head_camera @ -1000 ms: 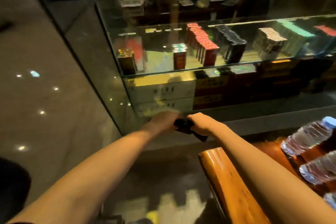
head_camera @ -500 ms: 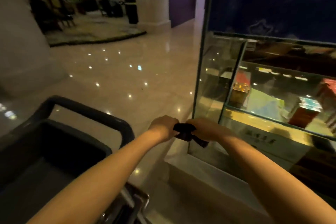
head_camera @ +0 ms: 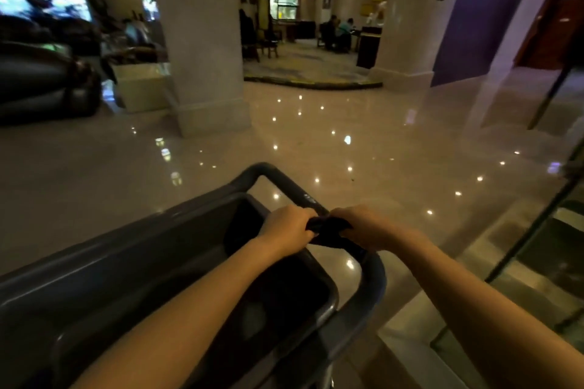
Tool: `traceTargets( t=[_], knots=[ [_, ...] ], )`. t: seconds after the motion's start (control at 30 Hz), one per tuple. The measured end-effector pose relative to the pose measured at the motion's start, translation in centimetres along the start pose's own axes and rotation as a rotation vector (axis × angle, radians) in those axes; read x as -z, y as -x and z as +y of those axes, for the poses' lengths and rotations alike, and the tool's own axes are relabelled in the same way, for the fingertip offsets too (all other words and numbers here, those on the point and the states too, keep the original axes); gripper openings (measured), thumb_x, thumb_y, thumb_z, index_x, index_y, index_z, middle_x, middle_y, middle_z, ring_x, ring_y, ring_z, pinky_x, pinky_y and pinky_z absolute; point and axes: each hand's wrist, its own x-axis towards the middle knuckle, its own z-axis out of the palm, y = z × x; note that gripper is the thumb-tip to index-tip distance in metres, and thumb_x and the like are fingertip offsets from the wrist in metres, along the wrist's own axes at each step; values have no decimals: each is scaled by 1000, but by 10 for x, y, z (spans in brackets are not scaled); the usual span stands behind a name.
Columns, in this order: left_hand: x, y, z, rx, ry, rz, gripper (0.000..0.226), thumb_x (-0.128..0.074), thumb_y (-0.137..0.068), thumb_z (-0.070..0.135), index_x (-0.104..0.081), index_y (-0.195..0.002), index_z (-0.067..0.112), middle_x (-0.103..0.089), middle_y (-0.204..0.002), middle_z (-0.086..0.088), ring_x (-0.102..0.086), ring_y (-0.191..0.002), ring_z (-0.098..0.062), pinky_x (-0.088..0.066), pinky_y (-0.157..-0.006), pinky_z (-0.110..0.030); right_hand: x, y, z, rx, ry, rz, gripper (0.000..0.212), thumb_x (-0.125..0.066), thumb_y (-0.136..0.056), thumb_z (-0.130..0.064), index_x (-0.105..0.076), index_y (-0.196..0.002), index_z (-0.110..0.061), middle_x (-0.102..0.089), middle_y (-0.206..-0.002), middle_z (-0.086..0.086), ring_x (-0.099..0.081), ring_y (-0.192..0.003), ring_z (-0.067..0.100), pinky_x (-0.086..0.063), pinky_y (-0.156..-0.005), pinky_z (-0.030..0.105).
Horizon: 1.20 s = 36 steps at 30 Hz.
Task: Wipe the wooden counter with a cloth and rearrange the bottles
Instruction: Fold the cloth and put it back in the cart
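A dark cloth [head_camera: 328, 228] is gripped between both hands, held out in front of the body. The left hand [head_camera: 286, 228] is curled into a fist around the cloth's left end, and the right hand [head_camera: 363, 228] is closed over its right end; the two fists sit close together, with only a short stretch of bunched fabric showing between them. The cloth looks twisted or wrung, though the dim light makes that hard to confirm.

Beneath and just beyond the hands a grey cart [head_camera: 132, 265] is seen, its deep tub lying under the left forearm. The cart's looped handle [head_camera: 284, 181] runs past the far side of the hands and curves back under the right wrist. Whether the cloth touches the handle cannot be told.

A glossy floor [head_camera: 379, 136] dotted with light reflections spreads ahead of the hands. To the right of the right forearm a glass case [head_camera: 534, 249] is partly seen at the frame edge. Far ahead of the hands a pillar [head_camera: 202, 41] stands, and a seating area lies further back, well apart from the cart.
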Motion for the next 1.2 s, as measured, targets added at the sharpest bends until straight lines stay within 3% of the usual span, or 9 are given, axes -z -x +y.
traceTargets(
  t=[0.1,0.23,0.37,0.57,0.73,0.87,1.0,1.2],
  knots=[
    [11,18,-45,90,48,22,16,-58,-88,24,-64,-102,22,-60,-75,9,-62,-80,-19,-36,-57,-20,-13,-36,-37,68,10,-61,30,-50,-92,-16,-55,-121,-22,-61,-117,6,-57,-109,23,-45,-96,36],
    [17,52,-106,245,28,12,20,-57,-87,23,-63,-106,18,-68,-99,-8,-64,-89,-26,-51,-71,-36,-41,-83,-88,182,19,-171,34,-48,-92,-14,-53,-125,-23,-61,-122,6,-57,-110,23,-46,-94,35],
    [25,88,-157,358,53,16,19,-58,-88,24,-63,-105,19,-68,-98,-7,-64,-88,-22,-47,-69,-30,-71,-121,-139,297,41,-249,38,-48,-94,-11,-49,-130,-22,-57,-131,6,-54,-117,24,-43,-95,34],
    [30,129,-204,535,81,40,17,-58,-89,22,-63,-105,16,-67,-98,-10,-64,-88,-24,-53,-76,-36,-106,-162,-193,430,44,-329,28,-49,-94,-14,-54,-121,-20,-62,-120,7,-60,-106,23,-47,-88,32],
    [21,148,-228,658,90,70,17,-59,-88,20,-64,-103,14,-68,-100,-11,-64,-93,-26,-52,-82,-37,-134,-187,-214,520,75,-376,28,-48,-93,-11,-54,-120,-16,-61,-122,12,-59,-109,29,-49,-93,42],
    [9,151,-245,741,91,112,24,-60,-88,22,-62,-111,15,-65,-109,-11,-62,-100,-25,-47,-85,-33,-155,-208,-222,573,116,-371,35,-49,-93,-13,-49,-128,-16,-55,-130,13,-54,-115,30,-46,-95,41],
    [-7,147,-257,798,69,142,27,-59,-88,21,-62,-113,13,-64,-112,-14,-61,-103,-30,-49,-88,-38,-178,-226,-218,613,140,-341,43,-47,-95,-15,-40,-138,-14,-47,-140,14,-50,-122,33,-45,-98,40],
    [-42,161,-266,878,62,68,33,-60,-88,19,-61,-119,9,-61,-123,-17,-57,-113,-33,-44,-97,-38,-221,-227,-214,638,192,-403,49,-45,-96,-15,-33,-143,-13,-40,-147,15,-45,-129,33,-39,-103,37]
  ],
)
